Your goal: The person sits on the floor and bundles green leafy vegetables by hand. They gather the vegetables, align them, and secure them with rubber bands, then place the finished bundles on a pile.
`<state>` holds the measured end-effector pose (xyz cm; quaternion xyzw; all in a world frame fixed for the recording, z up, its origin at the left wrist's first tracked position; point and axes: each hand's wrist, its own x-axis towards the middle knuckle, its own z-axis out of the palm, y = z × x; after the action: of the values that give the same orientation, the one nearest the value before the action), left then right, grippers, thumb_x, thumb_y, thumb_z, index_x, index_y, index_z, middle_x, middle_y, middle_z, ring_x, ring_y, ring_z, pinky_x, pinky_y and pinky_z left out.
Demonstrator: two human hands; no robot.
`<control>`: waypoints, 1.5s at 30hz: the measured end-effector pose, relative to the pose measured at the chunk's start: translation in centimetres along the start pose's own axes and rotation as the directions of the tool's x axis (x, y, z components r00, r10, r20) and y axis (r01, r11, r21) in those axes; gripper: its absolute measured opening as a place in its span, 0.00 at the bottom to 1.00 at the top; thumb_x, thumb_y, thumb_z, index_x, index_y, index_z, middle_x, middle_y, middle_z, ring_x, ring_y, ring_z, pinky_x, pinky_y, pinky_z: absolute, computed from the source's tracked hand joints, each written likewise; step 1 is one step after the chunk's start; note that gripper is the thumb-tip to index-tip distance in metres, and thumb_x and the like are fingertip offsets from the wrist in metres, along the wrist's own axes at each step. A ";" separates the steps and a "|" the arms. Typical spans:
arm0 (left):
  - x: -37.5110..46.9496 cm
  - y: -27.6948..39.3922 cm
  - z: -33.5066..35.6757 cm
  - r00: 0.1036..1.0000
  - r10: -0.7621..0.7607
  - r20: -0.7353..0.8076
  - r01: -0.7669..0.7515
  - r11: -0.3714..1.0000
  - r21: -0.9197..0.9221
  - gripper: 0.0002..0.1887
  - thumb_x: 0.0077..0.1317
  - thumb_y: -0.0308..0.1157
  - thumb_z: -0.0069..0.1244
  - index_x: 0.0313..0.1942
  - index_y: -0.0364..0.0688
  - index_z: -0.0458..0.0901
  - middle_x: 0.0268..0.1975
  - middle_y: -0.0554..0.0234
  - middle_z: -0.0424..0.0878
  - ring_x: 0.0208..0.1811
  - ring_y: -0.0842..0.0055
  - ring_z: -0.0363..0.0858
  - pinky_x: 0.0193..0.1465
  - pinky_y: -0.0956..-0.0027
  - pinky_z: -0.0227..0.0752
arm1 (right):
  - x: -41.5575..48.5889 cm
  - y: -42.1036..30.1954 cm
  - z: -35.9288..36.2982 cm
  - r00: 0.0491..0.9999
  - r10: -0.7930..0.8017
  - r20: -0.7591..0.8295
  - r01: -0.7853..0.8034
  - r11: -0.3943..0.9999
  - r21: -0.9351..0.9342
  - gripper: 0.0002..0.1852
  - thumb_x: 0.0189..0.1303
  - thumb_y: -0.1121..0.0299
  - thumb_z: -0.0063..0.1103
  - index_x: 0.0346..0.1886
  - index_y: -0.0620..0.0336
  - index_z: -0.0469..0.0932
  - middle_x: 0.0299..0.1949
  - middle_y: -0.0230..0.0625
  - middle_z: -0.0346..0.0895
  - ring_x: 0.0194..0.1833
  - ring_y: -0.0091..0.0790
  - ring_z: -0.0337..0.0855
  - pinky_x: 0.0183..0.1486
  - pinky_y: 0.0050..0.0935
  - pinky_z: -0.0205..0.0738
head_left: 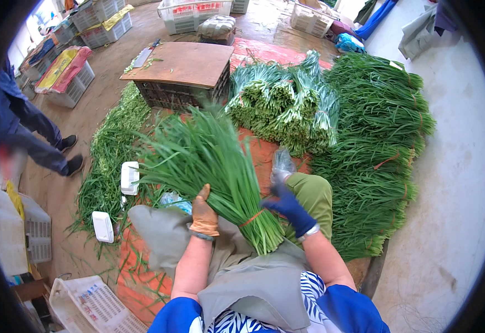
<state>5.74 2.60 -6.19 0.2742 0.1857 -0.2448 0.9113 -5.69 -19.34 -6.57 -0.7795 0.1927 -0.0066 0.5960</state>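
My left hand [204, 213], in an orange-brown glove, grips a large bunch of garlic chives [226, 179] on its left side. An orange-red band [251, 218] circles the bunch near its pale cut ends, which rest over my lap on a grey apron [255, 287]. The leaf tips fan up and to the left and are partly blurred. My right hand [290, 206], in a dark blue glove, is blurred by motion just right of the banded stems, thumb towards them and apart from the fingers. I see nothing held in it.
Banded chives [363, 166] are piled along the right wall; bundled pale-cut stems [284, 104] lie ahead. A cleaver [142, 57] lies on a board-topped crate [184, 62]. Trimmings [113, 137] and white foam boxes [103, 227] lie left. A person [26, 120] stands at far left.
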 end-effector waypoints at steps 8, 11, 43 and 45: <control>0.8 1.7 1.1 0.996 0.085 0.025 -0.089 0.971 0.221 0.19 0.61 0.28 0.52 0.52 0.36 0.73 0.48 0.59 0.79 0.45 0.70 0.80 0.52 0.65 0.75 | -0.3 -3.3 4.4 0.847 -0.078 0.525 -0.208 0.861 0.464 0.53 0.40 0.53 0.75 0.68 0.63 0.53 0.63 0.38 0.62 0.62 0.33 0.63 0.64 0.32 0.56; 0.3 1.6 3.5 0.971 0.117 0.208 -0.183 0.925 0.333 0.29 0.57 0.27 0.56 0.59 0.36 0.66 0.53 0.60 0.75 0.51 0.74 0.75 0.54 0.70 0.70 | -1.0 -3.3 4.0 0.901 -0.020 0.433 -0.269 0.757 0.595 0.54 0.36 0.52 0.76 0.67 0.62 0.56 0.61 0.38 0.65 0.61 0.34 0.65 0.64 0.32 0.58; 5.6 0.7 3.9 0.977 -0.125 -0.171 0.145 0.983 0.111 0.26 0.67 0.42 0.47 0.59 0.35 0.66 0.50 0.54 0.78 0.48 0.62 0.80 0.46 0.63 0.78 | 44.8 -3.7 -10.4 0.997 0.060 -0.054 -0.077 0.506 -0.859 0.53 0.45 0.48 0.66 0.72 0.50 0.44 0.70 0.58 0.42 0.68 0.53 0.55 0.66 0.40 0.56; 5.9 0.5 4.3 0.977 -0.173 -0.125 0.187 0.976 0.112 0.25 0.68 0.43 0.45 0.59 0.36 0.66 0.51 0.56 0.78 0.50 0.64 0.79 0.47 0.63 0.77 | 43.5 -2.8 -12.4 0.995 0.036 -0.090 -0.095 0.534 -0.840 0.52 0.45 0.52 0.66 0.71 0.48 0.45 0.71 0.53 0.42 0.67 0.52 0.58 0.65 0.41 0.58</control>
<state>11.64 -1.59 -5.40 0.3255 0.2463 -0.3211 0.8546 32.38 -43.63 -9.89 -0.9616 0.2193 0.0854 0.1410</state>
